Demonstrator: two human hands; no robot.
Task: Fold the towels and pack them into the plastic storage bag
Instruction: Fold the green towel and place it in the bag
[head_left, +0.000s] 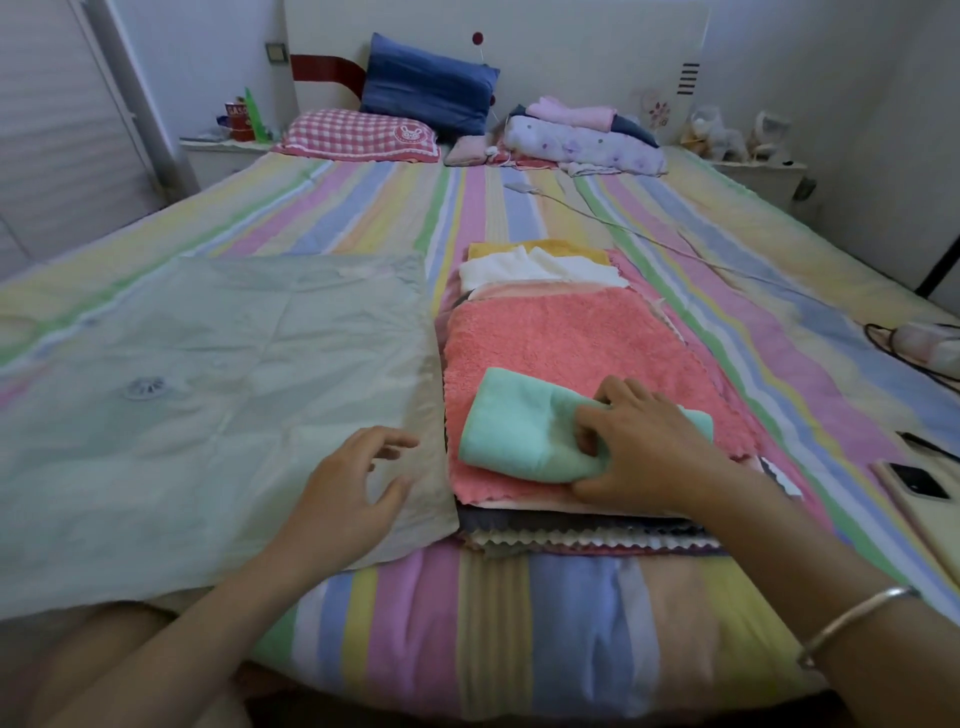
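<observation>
Mint-green towel, folded small, atop coral towel crowning the towel stack; pinched at its right end by right hand, fingers curled into the cloth. Left hand loose, fingers spread and relaxed, grasping nothing, over near right corner of plastic storage bag. Bag flat on striped bedsheet, just left of stack.

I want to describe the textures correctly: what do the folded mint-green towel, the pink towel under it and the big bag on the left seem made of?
Mint-green towel: soft short-pile cloth, perhaps microfibre; smooth matt surface, rounded fold. Pink towel: fluffier cloth with a nubbly, longer pile. Bag: thin translucent plastic; creases, faint sheen, stripes of the bed showing through.
</observation>
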